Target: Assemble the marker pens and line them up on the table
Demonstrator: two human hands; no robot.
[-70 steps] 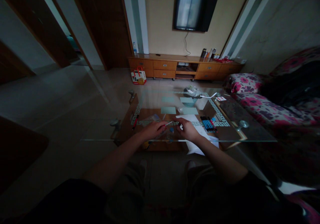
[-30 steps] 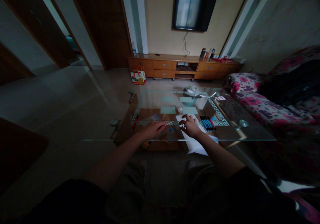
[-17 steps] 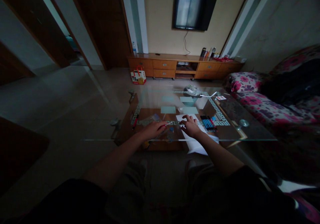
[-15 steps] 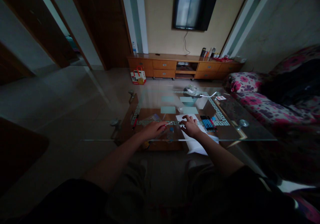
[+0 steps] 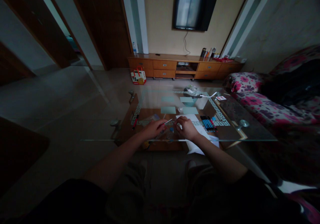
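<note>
My left hand (image 5: 155,128) is closed over the glass table (image 5: 107,130) on a thin pale stick with a red end (image 5: 168,121), whose tip points towards my other hand. Dim light hides what kind of tool the stick is. Close by on the right, my right hand (image 5: 185,127) has its fingers curled together in a pinch; whatever they hold, if anything, is too small to name. White paper (image 5: 196,144) lies beneath and beside this hand. Between the hands shows a small clear bottle with a blue cap (image 5: 171,130).
A row of blue and black pens (image 5: 208,123) lies right of the paper. Left of my hands is a red and black pen (image 5: 135,122). A crumpled plastic bag (image 5: 193,91) and a white card (image 5: 221,98) are farther back. A flowered sofa (image 5: 252,101) stands at the right.
My right hand has moved left, closer to my left hand, and its spread fingers have curled in. The thin stick is tilted slightly more upward.
</note>
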